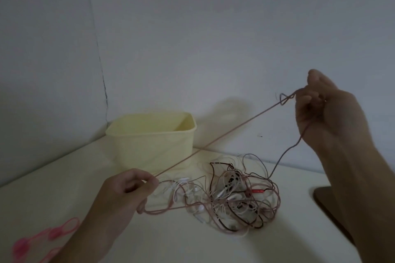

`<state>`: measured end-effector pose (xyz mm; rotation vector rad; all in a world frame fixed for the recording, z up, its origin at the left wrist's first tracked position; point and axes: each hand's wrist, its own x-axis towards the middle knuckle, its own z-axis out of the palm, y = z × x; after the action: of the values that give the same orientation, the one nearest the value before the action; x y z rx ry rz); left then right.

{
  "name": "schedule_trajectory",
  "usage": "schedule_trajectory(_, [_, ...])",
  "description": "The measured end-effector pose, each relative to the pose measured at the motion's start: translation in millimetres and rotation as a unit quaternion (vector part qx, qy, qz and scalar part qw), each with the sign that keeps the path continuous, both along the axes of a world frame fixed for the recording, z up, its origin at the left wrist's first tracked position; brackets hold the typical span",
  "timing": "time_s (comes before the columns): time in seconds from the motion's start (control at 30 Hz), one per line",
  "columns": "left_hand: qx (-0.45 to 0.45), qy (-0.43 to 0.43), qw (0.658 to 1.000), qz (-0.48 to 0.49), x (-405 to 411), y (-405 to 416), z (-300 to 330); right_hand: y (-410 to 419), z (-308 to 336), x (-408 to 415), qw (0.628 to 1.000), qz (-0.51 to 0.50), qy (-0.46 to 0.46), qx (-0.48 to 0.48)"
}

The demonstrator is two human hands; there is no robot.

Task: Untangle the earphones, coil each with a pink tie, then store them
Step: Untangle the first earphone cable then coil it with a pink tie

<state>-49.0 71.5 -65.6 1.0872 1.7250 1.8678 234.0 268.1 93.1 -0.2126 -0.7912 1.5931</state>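
- Head view, dim light: left hand point(128, 190) at lower centre-left, fingers curled, pinching a thin pinkish-brown earphone cord point(218, 137) between thumb and fingertips.
- Right hand point(329, 113) raised at right of frame, fingers curled round the same cord's other end, where a small loop shows beside the fingertips.
- Cord runs taut and diagonal between the hands; slack drops from each hand into the pile.
- Tangled heap of white, pink and dark-brown earphone wires point(237, 198) lies on the pale cream tabletop point(64, 173), lower centre.
- Pale yellow rectangular plastic tub point(154, 141) stands behind the heap, left of centre, near the wall.
- Bright pink looped silicone ties point(44, 239) lie at bottom left, blurred.
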Motion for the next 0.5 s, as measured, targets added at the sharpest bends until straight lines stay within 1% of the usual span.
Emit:
schedule_trajectory(0.1, [0.007,-0.008,1.000,0.019,-6,-3,0,2,1,-1,1.000,-0.001,0.015,-0.001])
schedule_trajectory(0.27, [0.003,-0.025,0.999,0.027,-11,-5,-2,6,-5,-6,1.000,-0.006,0.000,-0.004])
schedule_trajectory(0.5, [0.003,-0.056,0.998,0.035,-10,-3,-4,11,-4,1,0.998,0.006,0.054,-0.006])
